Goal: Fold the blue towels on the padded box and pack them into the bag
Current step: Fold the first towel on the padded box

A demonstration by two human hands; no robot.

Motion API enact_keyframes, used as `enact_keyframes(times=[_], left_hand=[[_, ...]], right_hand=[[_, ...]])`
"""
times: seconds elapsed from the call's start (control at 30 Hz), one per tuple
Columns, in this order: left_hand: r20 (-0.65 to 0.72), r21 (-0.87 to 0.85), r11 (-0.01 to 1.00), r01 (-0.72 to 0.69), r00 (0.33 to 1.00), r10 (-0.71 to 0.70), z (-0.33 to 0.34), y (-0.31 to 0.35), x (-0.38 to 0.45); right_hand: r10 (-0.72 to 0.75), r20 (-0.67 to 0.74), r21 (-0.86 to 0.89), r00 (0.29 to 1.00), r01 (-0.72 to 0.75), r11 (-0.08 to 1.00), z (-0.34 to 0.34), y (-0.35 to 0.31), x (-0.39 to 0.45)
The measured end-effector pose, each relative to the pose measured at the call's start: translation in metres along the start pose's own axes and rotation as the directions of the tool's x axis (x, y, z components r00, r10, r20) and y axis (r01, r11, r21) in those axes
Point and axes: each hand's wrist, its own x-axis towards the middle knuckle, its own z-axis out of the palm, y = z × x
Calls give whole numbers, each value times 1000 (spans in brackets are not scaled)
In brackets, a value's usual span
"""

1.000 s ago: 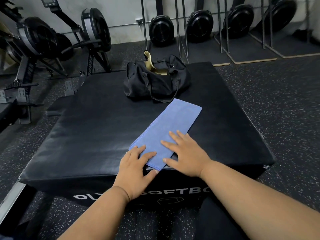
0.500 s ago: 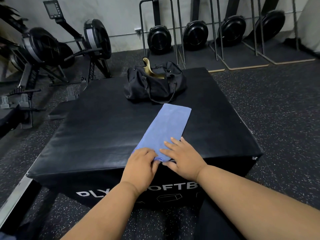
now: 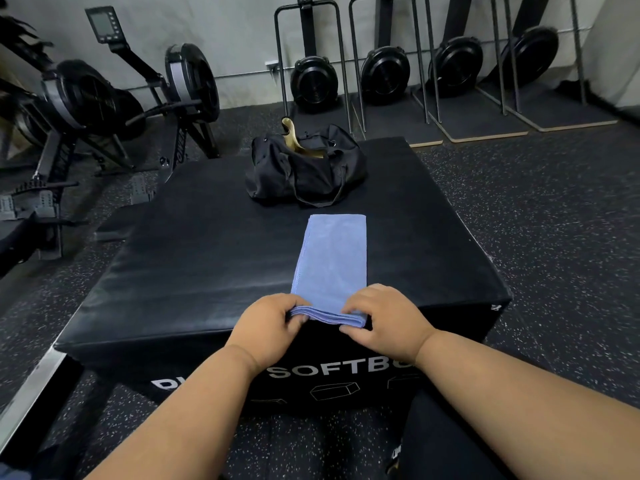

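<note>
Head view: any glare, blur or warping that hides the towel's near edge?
Head view: towel sharp, near-edge layers readable between left hand and right hand; soft sheen on padded box; wide-angle bowing and softness only toward the frame's edges.

A blue towel [image 3: 334, 258], folded into a long narrow strip, lies flat on a black padded box [image 3: 194, 271], running from the near edge toward a black duffel bag [image 3: 304, 171]. The bag sits unzipped at the box's far side, a tan lining showing in its opening.
</note>
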Motion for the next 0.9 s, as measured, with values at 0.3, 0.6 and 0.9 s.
enact_keyframes(times=[0.3,0.6,0.9], left_hand=[[-14,-354,913,201,975,-220,0,8,17],[-12,-328,889,321,939,-344,9,9,44],[-37,-253,891,377,916,-399,14,8,60]], right_hand=[[346,1,290,938,-331,898,-11,3,0],[514,-32,369,857,-468,803,-1,12,20],[566,-25,283,824,-537,795,1,21,30]])
